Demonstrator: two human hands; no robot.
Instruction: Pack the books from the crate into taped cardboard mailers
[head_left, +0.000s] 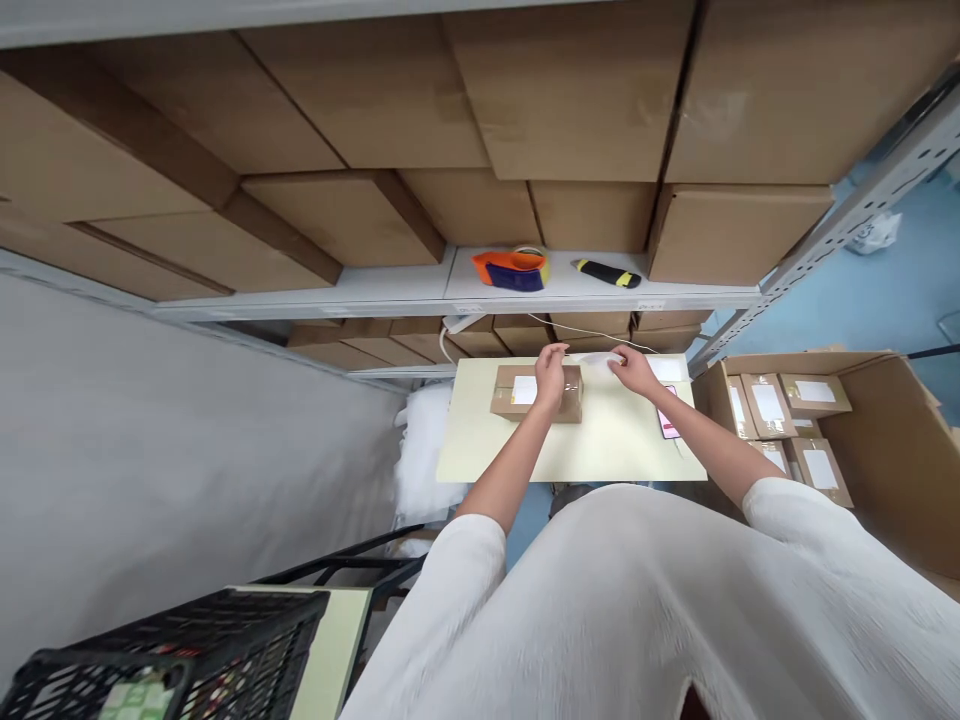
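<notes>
Fingers (561,352) of the left hand (551,377) lie together at one end of a translucent white strip (592,358), though whether they clamp it cannot be told; the right hand (634,372) pinches the other end between its fingertips, so the strip spans the gap between the hands, near 12 o'clock from the centre of a cream board (570,450). Clock positions refer to that centre, with 12 at the top of the view. From left to right: a black plastic crate (165,655) stands at 7 o'clock, and white packing filler (424,450) sits at 9 o'clock beside the board. A kraft-paper parcel (571,408) lies flat at 11 o'clock on the board, beneath the left hand; its top face already bears a white label (525,390) and clear tape (571,388), while the strip is not on it. On the shelf above, an orange tape dispenser (510,270) sits near 12 o'clock and a yellow-and-black utility knife (607,272) near 1 o'clock. A phone (666,415) lies at 2 o'clock at the board's right edge. At 3 o'clock, an open cardboard carton (877,450) holds several finished-looking labelled parcels (769,405), lying at varied angles.
</notes>
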